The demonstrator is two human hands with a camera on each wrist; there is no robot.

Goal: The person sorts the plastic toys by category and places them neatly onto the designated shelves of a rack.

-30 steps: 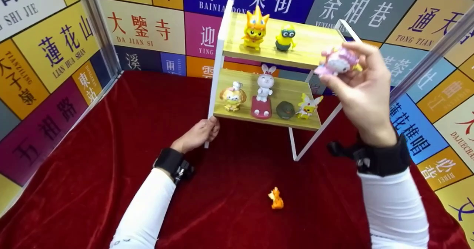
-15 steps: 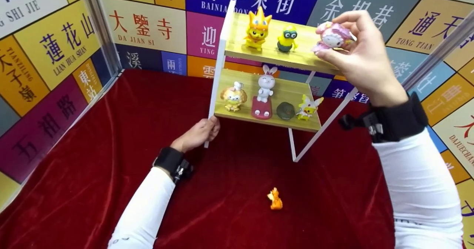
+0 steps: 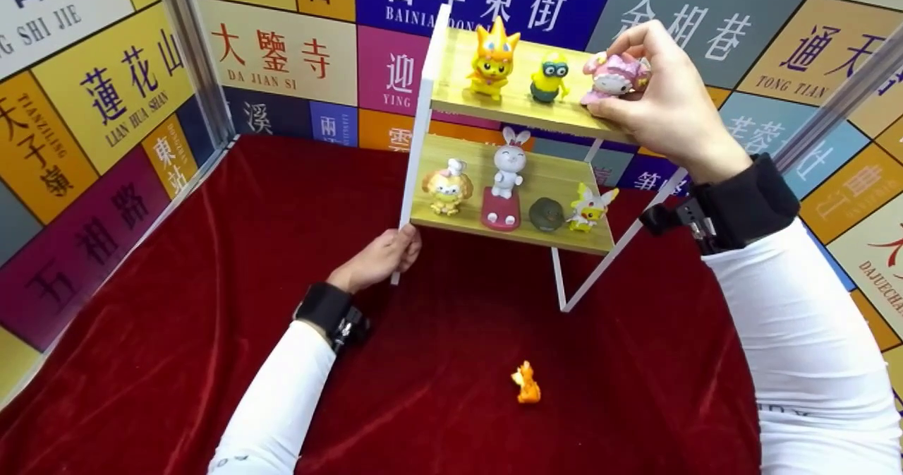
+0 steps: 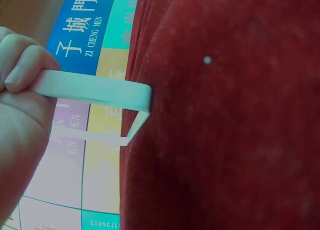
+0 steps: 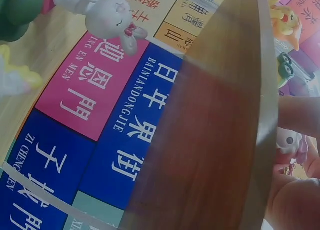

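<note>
My right hand (image 3: 663, 101) pinches a pink figurine with a white face (image 3: 612, 78) at the right end of the upper shelf board (image 3: 451, 94). To its left stand a minion figurine (image 3: 549, 80) and a yellow figurine with an orange crown-like hood (image 3: 494, 65). My left hand (image 3: 381, 256) grips the white frame leg (image 4: 95, 87) at the shelf's lower left. On the lower board are a curly-haired figurine (image 3: 446, 189), a white rabbit on a red base (image 3: 509, 171), a dark green duck-like figure (image 3: 547, 214) and a yellow figurine with white ears (image 3: 589, 207).
A small orange figurine (image 3: 527, 383) lies on the red velvet cloth (image 3: 423, 404) in front of the shelf. Walls of coloured panels with Chinese lettering (image 3: 282, 51) stand behind and at both sides. Clear upright edges (image 3: 190, 51) mark the corners.
My right hand has carried the pink figurine left, from in front of the shelf's right side onto the upper board beside the minion. My left hand keeps its grip on the leg.
</note>
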